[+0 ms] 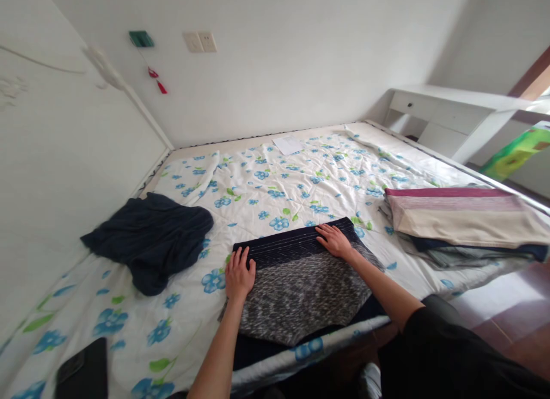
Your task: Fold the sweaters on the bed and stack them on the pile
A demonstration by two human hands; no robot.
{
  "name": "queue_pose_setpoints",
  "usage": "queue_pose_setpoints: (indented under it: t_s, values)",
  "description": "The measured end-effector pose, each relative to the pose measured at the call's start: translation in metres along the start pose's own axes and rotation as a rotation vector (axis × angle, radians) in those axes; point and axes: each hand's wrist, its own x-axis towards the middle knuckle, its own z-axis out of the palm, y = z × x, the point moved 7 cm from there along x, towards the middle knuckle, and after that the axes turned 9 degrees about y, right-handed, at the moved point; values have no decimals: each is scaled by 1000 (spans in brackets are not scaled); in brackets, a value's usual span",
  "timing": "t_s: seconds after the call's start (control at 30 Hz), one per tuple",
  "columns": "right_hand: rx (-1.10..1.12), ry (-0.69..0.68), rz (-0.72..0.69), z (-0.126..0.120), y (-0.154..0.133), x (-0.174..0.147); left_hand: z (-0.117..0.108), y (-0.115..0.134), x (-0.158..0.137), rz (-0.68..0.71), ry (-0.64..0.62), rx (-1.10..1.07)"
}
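A knitted garment, navy with thin pale lines along its far band and mottled grey below, lies folded as a sweater (301,296) at the bed's near edge. On its left side rests my left hand (239,273), palm down with fingers spread. My right hand (334,240) lies flat on the navy band near the far right corner, its fingers stretched out. Both hands press on the cloth without gripping it. Navy fabric shows from under the sweater's near edge.
A crumpled dark navy garment (154,233) lies left. Folded clothes (464,216) are stacked at the right edge. A black phone (83,369) is at lower left, a paper sheet (287,145) at the back. Beyond the floral bedsheet (262,198) stands a white desk (447,110).
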Motion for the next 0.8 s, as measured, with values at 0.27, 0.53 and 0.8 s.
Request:
queue_pose_setpoints:
  t_s: [0.27, 0.53, 0.8]
  values:
    - [-50, 15, 208, -17, 91, -31, 4, 2, 4, 6, -10, 5]
    - [-36, 0, 274, -21, 92, -60, 5, -17, 7, -17, -116, -61]
    - [-54, 41, 300, -36, 109, -151, -24, -25, -36, 1, -185, 103]
